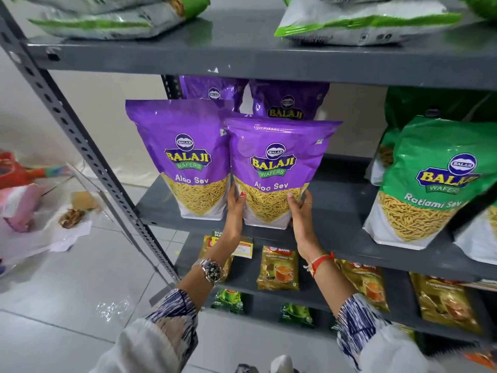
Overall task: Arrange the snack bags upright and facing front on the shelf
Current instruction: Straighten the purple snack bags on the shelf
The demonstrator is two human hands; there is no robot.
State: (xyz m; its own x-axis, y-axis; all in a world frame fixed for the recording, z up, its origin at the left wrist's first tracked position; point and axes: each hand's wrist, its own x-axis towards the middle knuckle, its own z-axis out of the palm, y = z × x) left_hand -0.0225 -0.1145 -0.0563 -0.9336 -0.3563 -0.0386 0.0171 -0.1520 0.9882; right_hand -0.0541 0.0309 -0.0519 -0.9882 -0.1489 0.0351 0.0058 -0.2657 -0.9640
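A purple Aloo Sev bag (277,168) stands upright at the front of the grey middle shelf (344,227), label facing me. My left hand (235,211) grips its lower left side and my right hand (301,214) grips its lower right side. A second purple Aloo Sev bag (180,154) stands upright just to its left, touching it. Two more purple bags (290,103) stand behind, partly hidden. A green Ratlami Sev bag (425,184) leans on the right of the same shelf, with other green bags behind and beside it.
Green-and-white bags (368,20) lie flat on the upper shelf. Tea packets (278,270) stand on the lower shelves. A perforated grey upright (80,146) runs down the left. Bags and wrappers (32,211) litter the tiled floor at left.
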